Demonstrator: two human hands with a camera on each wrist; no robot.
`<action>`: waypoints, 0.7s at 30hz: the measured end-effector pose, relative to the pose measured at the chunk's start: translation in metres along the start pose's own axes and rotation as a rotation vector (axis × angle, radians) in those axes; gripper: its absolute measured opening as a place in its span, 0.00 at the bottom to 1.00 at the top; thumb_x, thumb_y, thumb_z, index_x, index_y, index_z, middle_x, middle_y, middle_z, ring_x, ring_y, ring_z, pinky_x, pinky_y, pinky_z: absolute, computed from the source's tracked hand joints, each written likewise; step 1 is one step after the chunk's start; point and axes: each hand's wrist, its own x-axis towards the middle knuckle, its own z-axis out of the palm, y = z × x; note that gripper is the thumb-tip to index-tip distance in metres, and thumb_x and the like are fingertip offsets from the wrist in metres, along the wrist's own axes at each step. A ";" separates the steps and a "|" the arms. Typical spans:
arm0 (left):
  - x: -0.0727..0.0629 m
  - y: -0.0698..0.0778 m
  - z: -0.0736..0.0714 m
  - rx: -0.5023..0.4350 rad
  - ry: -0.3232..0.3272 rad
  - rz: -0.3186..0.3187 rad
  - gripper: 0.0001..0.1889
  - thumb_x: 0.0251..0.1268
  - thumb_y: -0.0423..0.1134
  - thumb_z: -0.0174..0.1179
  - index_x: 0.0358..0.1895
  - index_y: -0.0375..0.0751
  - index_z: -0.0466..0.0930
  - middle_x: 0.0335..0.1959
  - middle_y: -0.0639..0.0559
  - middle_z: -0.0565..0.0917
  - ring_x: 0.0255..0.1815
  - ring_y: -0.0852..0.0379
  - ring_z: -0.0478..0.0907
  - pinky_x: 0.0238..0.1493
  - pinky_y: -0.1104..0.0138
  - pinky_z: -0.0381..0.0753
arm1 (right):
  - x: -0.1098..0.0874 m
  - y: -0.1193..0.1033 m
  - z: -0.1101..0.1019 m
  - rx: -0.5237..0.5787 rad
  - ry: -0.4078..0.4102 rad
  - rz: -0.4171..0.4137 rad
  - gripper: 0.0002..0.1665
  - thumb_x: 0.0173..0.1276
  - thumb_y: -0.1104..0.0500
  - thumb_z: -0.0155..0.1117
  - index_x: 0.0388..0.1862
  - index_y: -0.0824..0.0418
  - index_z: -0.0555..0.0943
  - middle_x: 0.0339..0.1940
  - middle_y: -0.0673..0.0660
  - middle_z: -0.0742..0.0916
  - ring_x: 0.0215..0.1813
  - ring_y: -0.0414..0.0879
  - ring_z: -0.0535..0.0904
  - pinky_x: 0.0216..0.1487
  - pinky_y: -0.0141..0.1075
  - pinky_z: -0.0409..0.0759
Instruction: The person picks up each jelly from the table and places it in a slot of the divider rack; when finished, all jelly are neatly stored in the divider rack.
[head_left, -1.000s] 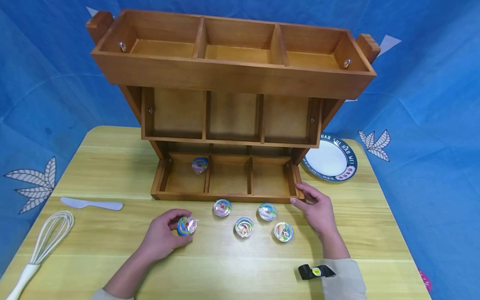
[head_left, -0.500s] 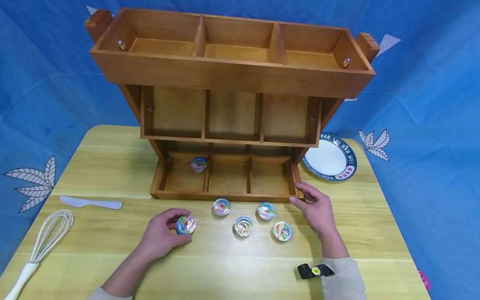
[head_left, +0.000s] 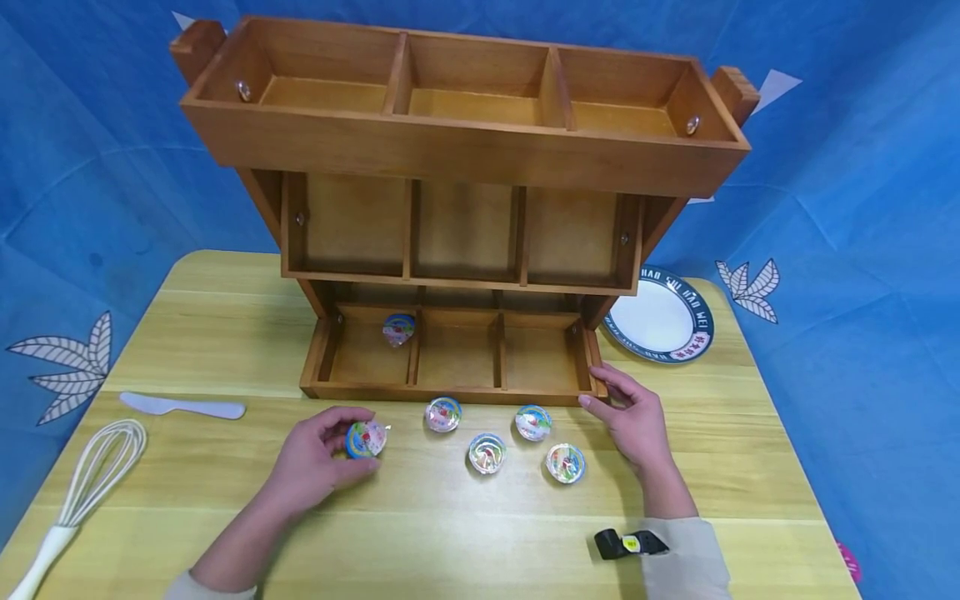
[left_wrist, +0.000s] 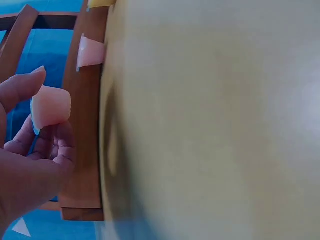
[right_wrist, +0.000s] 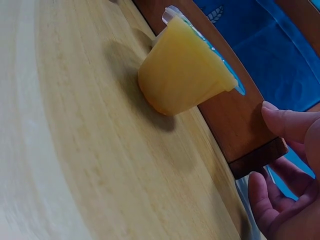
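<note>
Between its thumb and fingers, my left hand (head_left: 300, 458) holds a jelly cup (head_left: 366, 438). The left wrist view shows this cup as pink (left_wrist: 51, 106), tipped sideways in front of the wooden rack. My right hand (head_left: 637, 421) grips the right front corner of the rack's bottom tray (head_left: 450, 395), thumb at the front and fingers round the end. Another jelly cup (head_left: 399, 329) lies in that tray's left compartment. Several more jelly cups (head_left: 487, 453) stand on the table between my hands; in the right wrist view a yellow one (right_wrist: 180, 67) stands near the tray's front.
Above the bottom tray rise the rack's middle tray (head_left: 465, 283) and overhanging top tray (head_left: 465, 154), each in three compartments. A plate (head_left: 656, 317) lies behind right. On the left are a white knife (head_left: 183, 407) and a whisk (head_left: 97, 483). A black strap (head_left: 630, 544) is at my right sleeve.
My left hand has shifted slightly left and away from me with the jelly cup, which has tilted a little. The right hand stays at the tray's corner.
</note>
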 end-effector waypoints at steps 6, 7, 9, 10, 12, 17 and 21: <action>0.015 0.016 -0.001 0.049 0.005 0.084 0.29 0.42 0.22 0.78 0.53 0.30 0.80 0.50 0.40 0.81 0.49 0.46 0.78 0.51 0.70 0.80 | 0.000 -0.001 0.000 0.011 0.008 0.008 0.28 0.60 0.63 0.77 0.60 0.61 0.82 0.68 0.54 0.78 0.66 0.49 0.73 0.68 0.44 0.69; 0.017 0.019 -0.001 0.057 0.001 0.094 0.29 0.43 0.23 0.78 0.53 0.30 0.81 0.50 0.40 0.81 0.49 0.46 0.78 0.50 0.70 0.80 | 0.000 -0.001 0.000 0.012 0.009 0.008 0.28 0.60 0.63 0.77 0.60 0.62 0.82 0.68 0.54 0.78 0.66 0.49 0.73 0.67 0.43 0.69; 0.023 0.024 -0.003 0.062 -0.002 0.103 0.28 0.44 0.23 0.78 0.53 0.31 0.81 0.50 0.40 0.81 0.49 0.46 0.77 0.50 0.70 0.80 | -0.001 -0.001 0.001 0.009 0.009 0.009 0.28 0.60 0.63 0.77 0.60 0.61 0.82 0.68 0.54 0.78 0.66 0.49 0.73 0.67 0.43 0.70; 0.026 0.026 -0.004 0.066 -0.004 0.103 0.28 0.45 0.24 0.78 0.54 0.31 0.81 0.50 0.41 0.81 0.48 0.46 0.77 0.50 0.71 0.80 | -0.001 -0.001 0.001 0.009 0.010 0.008 0.28 0.60 0.63 0.77 0.60 0.62 0.82 0.68 0.54 0.78 0.66 0.49 0.73 0.67 0.43 0.70; 0.032 0.030 -0.006 0.064 -0.005 0.087 0.28 0.46 0.24 0.77 0.54 0.32 0.80 0.50 0.41 0.81 0.48 0.46 0.77 0.49 0.71 0.80 | -0.001 -0.001 0.001 0.010 0.010 0.008 0.28 0.60 0.63 0.77 0.60 0.62 0.82 0.68 0.54 0.78 0.66 0.49 0.73 0.67 0.43 0.70; 0.048 0.036 -0.012 0.042 0.001 0.047 0.28 0.48 0.24 0.76 0.56 0.32 0.79 0.50 0.39 0.80 0.47 0.46 0.78 0.45 0.71 0.81 | -0.002 -0.002 0.002 0.007 0.012 0.009 0.28 0.60 0.64 0.77 0.60 0.62 0.82 0.68 0.54 0.78 0.66 0.49 0.73 0.68 0.43 0.69; 0.060 0.038 -0.014 0.022 -0.002 0.024 0.28 0.48 0.23 0.76 0.57 0.31 0.79 0.49 0.37 0.80 0.46 0.47 0.79 0.43 0.70 0.82 | -0.002 -0.003 0.002 0.004 0.014 0.010 0.28 0.60 0.63 0.77 0.60 0.62 0.83 0.68 0.54 0.78 0.66 0.49 0.73 0.67 0.43 0.69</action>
